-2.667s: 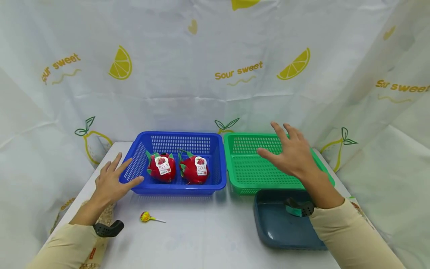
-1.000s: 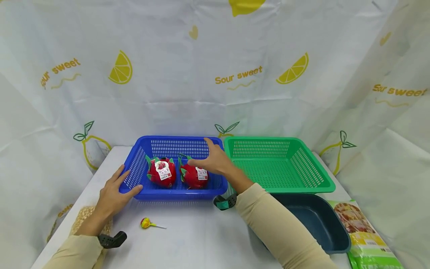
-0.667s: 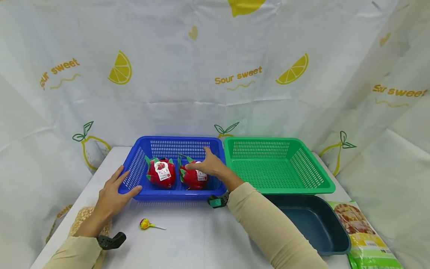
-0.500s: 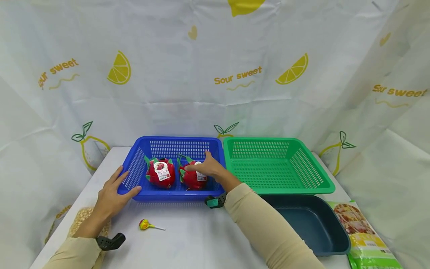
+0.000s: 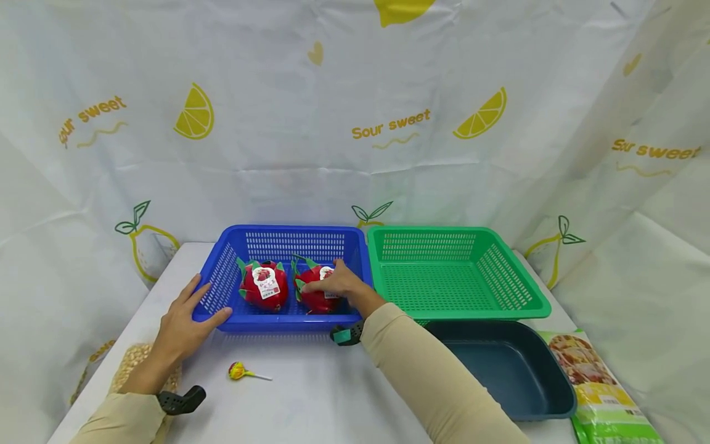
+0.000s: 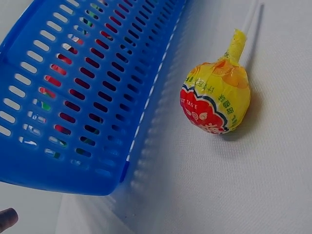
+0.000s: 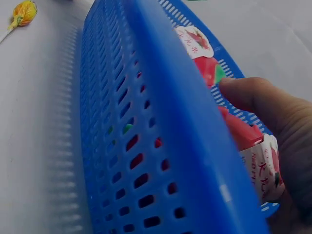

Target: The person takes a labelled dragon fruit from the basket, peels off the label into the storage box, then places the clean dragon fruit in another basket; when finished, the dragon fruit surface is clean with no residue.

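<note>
Two red dragon fruits with green tips and white labels lie side by side in the blue basket (image 5: 277, 322). My right hand (image 5: 342, 283) reaches over the basket's front rim and grips the right dragon fruit (image 5: 315, 301), thumb on its left, fingers round the back and far side. In the right wrist view the thumb (image 7: 248, 92) lies across that fruit, and the other fingers are hidden. The left dragon fruit (image 5: 265, 287) is untouched. Fingers spread, my left hand (image 5: 183, 327) is at the basket's front left corner; in the left wrist view one fingertip (image 6: 7, 218) shows apart from the basket.
A green basket (image 5: 432, 316) stands right of the blue one, with a dark blue tray (image 5: 516, 370) in front. A colourful food packet (image 5: 601, 388) lies at far right. On the white table is a lollipop (image 5: 237, 370); a grainy bag (image 5: 135, 357) sits under the left forearm.
My right hand has come left from above the green basket and down onto the right dragon fruit, closing round it. The left hand has lowered slightly beside the blue basket's corner.
</note>
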`<control>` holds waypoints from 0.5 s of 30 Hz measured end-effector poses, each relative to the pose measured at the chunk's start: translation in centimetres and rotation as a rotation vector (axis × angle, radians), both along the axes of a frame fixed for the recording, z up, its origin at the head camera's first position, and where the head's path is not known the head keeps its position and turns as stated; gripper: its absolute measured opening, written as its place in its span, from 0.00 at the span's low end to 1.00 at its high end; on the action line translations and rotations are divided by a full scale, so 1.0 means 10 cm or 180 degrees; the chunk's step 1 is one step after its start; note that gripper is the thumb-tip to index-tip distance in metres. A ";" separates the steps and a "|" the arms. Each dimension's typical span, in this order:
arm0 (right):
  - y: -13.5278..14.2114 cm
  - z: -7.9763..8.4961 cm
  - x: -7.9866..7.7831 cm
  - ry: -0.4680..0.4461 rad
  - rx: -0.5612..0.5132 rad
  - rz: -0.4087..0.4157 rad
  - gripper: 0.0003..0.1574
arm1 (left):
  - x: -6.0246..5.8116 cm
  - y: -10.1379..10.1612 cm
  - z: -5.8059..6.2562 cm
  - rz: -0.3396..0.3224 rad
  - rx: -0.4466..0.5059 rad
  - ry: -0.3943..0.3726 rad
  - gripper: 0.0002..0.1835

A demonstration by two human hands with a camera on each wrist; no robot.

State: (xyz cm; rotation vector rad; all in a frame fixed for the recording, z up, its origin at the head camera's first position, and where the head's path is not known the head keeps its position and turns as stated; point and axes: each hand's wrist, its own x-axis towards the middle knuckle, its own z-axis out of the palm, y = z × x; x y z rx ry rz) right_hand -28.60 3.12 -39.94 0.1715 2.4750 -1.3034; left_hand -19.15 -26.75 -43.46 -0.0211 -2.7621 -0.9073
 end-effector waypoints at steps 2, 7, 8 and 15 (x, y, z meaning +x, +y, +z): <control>-0.01 -0.03 0.00 0.0019 -0.0019 0.0002 0.66 | 0.00 0.00 0.00 -0.0004 0.0004 -0.0006 0.46; -0.02 -0.05 0.01 0.0079 -0.0074 0.0005 0.65 | 0.00 -0.01 -0.01 -0.0015 0.0029 0.0005 0.46; -0.02 -0.05 0.01 0.0087 -0.0082 0.0007 0.64 | 0.00 -0.01 -0.01 -0.0016 0.0034 0.0007 0.46; -0.03 -0.06 0.01 0.0179 -0.0084 -0.0017 0.51 | 0.00 -0.01 -0.01 -0.0026 0.0050 -0.0002 0.46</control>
